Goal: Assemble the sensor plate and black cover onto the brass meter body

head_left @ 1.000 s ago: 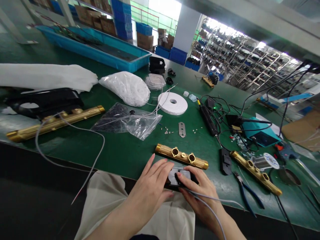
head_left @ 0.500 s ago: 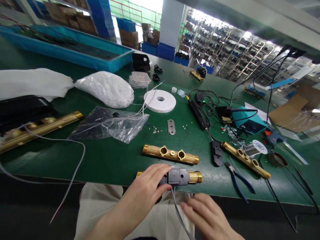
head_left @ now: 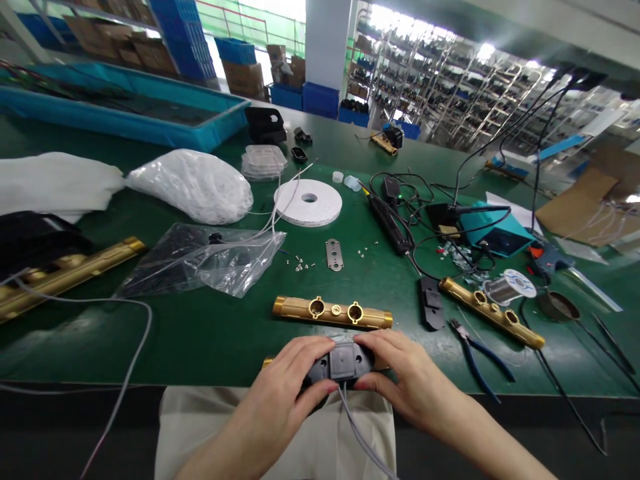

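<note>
With 12 o'clock pointing away from the person and the clock centred on the hands, the gray plastic housing point(head_left: 343, 362) lies directly between the fingers, at the near edge of the green workbench point(head_left: 210, 340). Its long axis runs roughly from 9 to 3 o'clock, with the raised square panel facing up. The left hand point(head_left: 295, 373) grips its 9 o'clock end and the right hand point(head_left: 400, 367) its 3 o'clock end; each has the thumb on the near edge and fingertips on the far edge, so neither is nearer. A threaded brass end point(head_left: 267, 362) peeks out beyond the left hand; whether it is fastened to the housing I cannot tell. Twin gray cables point(head_left: 356, 427) hang from the near edge toward 5 o'clock.

Just beyond, at 12, a two-port brass manifold point(head_left: 295, 309) lies nearly parallel, its 3 o'clock end close to the right knuckles. Farther along 12 are a perforated metal plate point(head_left: 334, 255), with small screws point(head_left: 300, 267) beside it, and a white tape roll point(head_left: 325, 213). A zip bag point(head_left: 240, 267) sits at 10, blue-handled nippers point(head_left: 480, 363) at 3, and a black plastic base point(head_left: 431, 303) at 2. Past the bench, a pillar point(head_left: 327, 47) stands at 12, with laden metal racks point(head_left: 440, 73) toward 1.
</note>
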`<state>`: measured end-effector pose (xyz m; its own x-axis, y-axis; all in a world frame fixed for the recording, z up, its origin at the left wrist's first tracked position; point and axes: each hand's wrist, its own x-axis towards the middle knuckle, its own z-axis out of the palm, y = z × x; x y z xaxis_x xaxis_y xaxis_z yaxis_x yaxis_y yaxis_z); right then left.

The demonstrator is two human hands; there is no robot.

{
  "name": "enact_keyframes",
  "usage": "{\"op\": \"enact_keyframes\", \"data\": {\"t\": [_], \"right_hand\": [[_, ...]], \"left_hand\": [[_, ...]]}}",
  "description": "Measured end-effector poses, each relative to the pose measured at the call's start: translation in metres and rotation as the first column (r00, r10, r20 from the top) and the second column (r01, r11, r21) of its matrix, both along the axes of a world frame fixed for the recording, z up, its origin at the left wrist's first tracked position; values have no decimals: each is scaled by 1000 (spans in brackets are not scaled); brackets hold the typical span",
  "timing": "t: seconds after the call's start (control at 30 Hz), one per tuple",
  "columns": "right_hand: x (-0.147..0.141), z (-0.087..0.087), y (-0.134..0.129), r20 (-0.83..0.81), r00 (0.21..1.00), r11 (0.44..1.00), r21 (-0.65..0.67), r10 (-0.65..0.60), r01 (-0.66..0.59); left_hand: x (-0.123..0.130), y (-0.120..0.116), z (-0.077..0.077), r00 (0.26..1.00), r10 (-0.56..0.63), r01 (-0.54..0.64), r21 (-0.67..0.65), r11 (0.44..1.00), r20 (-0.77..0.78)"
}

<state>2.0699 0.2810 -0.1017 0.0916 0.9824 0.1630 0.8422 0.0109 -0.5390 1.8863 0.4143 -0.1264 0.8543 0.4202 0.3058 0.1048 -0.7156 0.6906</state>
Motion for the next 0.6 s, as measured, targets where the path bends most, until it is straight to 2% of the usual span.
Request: {"op": "enact_keyframes", "data": {"t": [0.23, 0.4, 0.53, 0.6], "right_hand": [[-2, 3, 1, -32, 999, 994, -105, -5, 2], [-4, 0, 2, -17, 1000, 995, -97, 5, -7], [7, 14, 11, -11, 999, 998, -44, 51, -51], [21, 21, 23, -32, 999, 1000, 10, -7, 7]], "left_hand": [[0, 0, 7, 996, 14, -26, -151, 988, -85], [-1, 1, 5, 995, 53, -63, -128, 990, -84], [-1, 6, 1, 995, -37, 26, -130, 991, -88], [-1, 9, 0, 994, -73, 61, -132, 989, -84]]}}
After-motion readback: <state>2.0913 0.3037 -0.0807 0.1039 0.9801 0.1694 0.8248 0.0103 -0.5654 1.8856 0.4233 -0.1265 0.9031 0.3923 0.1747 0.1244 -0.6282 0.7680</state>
